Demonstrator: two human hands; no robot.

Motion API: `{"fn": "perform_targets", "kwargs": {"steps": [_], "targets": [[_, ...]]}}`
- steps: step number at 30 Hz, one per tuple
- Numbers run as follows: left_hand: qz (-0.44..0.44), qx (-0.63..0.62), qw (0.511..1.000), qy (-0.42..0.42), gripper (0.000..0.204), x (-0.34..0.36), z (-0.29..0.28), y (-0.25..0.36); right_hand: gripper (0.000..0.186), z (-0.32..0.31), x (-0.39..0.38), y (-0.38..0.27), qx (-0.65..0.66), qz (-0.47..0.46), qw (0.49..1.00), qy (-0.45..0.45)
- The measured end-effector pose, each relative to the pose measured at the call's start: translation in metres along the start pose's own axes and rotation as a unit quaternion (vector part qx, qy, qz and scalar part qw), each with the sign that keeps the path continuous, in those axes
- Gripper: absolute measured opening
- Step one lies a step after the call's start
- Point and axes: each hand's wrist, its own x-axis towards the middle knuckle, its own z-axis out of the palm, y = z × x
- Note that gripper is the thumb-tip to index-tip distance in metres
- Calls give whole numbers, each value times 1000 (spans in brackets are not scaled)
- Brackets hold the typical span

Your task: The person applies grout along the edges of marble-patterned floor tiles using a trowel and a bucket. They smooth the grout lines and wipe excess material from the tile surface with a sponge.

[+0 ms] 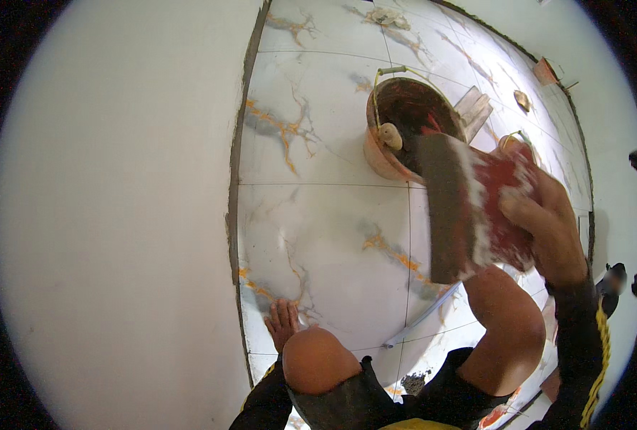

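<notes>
My right hand (547,222) grips a broad flat red piece with white smears (501,208) and a wide dark grey-brown band along its left side. Motion blurs it, so its exact kind is unclear. It is raised close to the camera, beside and partly in front of a mortar-stained orange bucket (384,156). The bucket has a wire handle (404,70), and a dark, dirty inside with something reddish in it. On the marble-patterned tile floor (325,236), my left hand (282,322) rests flat with its fingers stretched out, next to my knee and the left wall.
A white wall (125,215) rises on the left, with a dark gap (237,150) along the floor edge. Wooden pieces (474,109) lie behind the bucket. A reddish block (545,72) stands by the right wall. A pale strip (426,315) lies near my knees.
</notes>
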Motion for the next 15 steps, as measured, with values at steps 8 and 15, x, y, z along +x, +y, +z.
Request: {"fn": "perform_targets", "kwargs": {"steps": [8, 15], "targets": [[-13, -11, 999, -33, 104, -1, 0, 0, 56, -18, -61, 38, 28, 43, 981, 186], [-3, -73, 991, -108, 116, 6, -23, 0, 46, -61, -44, 76, -369, 15, 901, 226]]}}
